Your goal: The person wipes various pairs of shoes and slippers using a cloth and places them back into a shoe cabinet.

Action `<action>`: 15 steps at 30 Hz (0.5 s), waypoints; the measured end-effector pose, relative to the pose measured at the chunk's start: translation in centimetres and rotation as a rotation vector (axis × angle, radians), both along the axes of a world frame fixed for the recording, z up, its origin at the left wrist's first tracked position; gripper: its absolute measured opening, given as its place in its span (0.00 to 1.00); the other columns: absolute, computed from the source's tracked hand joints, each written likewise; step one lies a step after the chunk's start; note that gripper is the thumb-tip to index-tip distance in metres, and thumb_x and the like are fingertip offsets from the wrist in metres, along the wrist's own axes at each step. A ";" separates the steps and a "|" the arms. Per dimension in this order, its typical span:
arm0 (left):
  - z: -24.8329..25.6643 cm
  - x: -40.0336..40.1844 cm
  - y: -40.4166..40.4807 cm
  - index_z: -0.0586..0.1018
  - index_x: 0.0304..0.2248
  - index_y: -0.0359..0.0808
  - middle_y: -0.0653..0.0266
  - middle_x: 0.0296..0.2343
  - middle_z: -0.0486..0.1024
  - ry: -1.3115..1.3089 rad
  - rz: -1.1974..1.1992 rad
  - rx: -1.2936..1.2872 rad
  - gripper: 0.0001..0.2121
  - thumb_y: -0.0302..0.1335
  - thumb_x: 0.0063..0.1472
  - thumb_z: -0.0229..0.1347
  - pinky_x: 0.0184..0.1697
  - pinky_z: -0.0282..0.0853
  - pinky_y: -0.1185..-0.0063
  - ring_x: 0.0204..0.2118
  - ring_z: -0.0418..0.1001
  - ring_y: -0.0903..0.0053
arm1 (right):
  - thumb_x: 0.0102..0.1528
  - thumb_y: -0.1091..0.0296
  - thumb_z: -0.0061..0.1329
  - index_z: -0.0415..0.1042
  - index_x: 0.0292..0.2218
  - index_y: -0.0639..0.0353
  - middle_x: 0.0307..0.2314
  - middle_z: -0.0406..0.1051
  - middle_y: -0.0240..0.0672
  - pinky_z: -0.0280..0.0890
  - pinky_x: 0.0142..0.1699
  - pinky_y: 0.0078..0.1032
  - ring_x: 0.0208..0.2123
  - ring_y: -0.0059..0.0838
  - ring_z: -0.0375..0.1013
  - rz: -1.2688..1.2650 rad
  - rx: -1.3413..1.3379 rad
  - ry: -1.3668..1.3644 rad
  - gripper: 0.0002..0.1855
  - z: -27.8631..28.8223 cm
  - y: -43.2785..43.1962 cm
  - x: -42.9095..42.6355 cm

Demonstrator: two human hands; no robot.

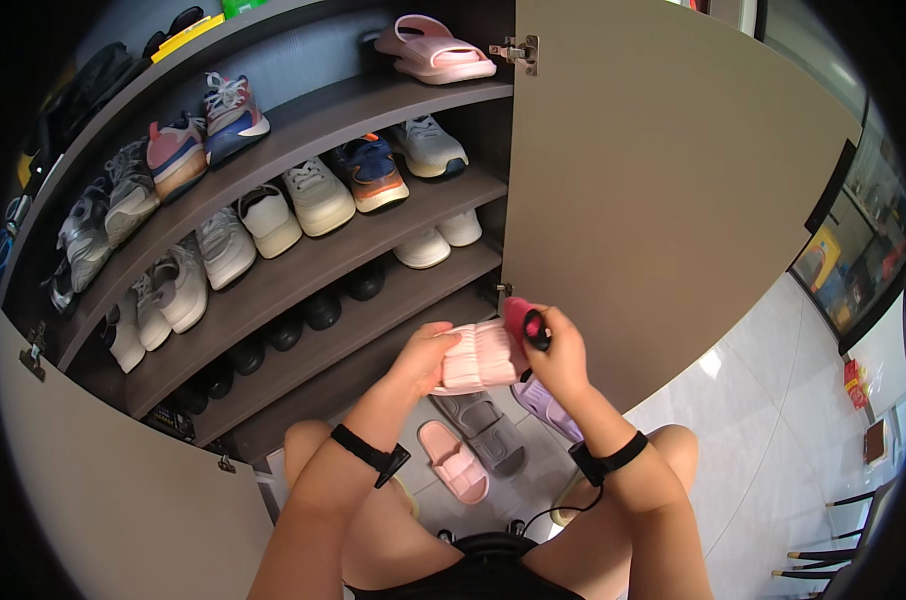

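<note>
My left hand (421,361) grips a pale pink slipper (481,355) with a puffy, pleated strap, held up in front of the open shoe cabinet. A red hand tool with a black ring-shaped part (520,319), perhaps a brush, is in my right hand (564,357). It is at the slipper's right end; my fingers hide where the two meet. On the floor below lies a matching single pink slipper (453,461). Beside it are grey slippers (489,436), and a purple slipper (547,409) is partly covered by my right forearm.
Several sneakers (319,196) line the cabinet shelves, with pink slides (442,51) at the top right and dark shoes (322,310) lower down. The right cabinet door (663,195) and left door (108,480) stand swung out on both sides. Black-legged furniture (820,556) is at the far right.
</note>
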State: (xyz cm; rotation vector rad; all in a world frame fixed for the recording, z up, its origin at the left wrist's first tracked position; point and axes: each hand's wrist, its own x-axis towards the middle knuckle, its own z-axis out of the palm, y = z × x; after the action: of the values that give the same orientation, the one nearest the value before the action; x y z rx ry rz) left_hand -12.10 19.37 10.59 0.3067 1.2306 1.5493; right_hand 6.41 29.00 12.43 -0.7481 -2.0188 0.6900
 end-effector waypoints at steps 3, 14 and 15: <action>0.4 1.6 0.3 0.59 0.51 0.28 0.49 0.43 0.67 0.000 -0.035 0.050 0.21 0.15 0.57 0.46 0.45 0.70 0.68 0.42 0.71 0.65 | 0.37 0.80 0.50 0.66 0.45 0.58 0.42 0.69 0.48 0.64 0.47 0.35 0.43 0.47 0.69 0.123 0.098 -0.114 0.29 -1.2 -2.2 -0.9; -2.1 -3.2 1.5 0.61 0.49 0.29 0.49 0.45 0.65 -0.229 0.411 0.116 0.17 0.16 0.59 0.39 0.51 0.65 0.63 0.47 0.67 0.60 | 0.34 0.84 0.47 0.66 0.49 0.54 0.42 0.70 0.42 0.67 0.45 0.32 0.40 0.41 0.71 0.384 0.237 -0.165 0.36 -1.4 -5.2 -0.8; -1.6 -3.3 1.7 0.61 0.49 0.29 0.49 0.46 0.64 -0.301 0.425 0.125 0.17 0.17 0.59 0.38 0.52 0.63 0.62 0.48 0.66 0.59 | 0.35 0.87 0.45 0.66 0.48 0.53 0.40 0.71 0.44 0.69 0.41 0.31 0.36 0.41 0.73 0.231 0.149 -0.089 0.35 -1.3 -4.5 -0.6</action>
State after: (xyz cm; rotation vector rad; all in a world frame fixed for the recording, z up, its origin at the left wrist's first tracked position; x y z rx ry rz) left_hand -15.40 21.08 8.96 -0.1177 1.0018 1.9582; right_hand 5.85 24.53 11.14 -0.4696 -2.2333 0.6369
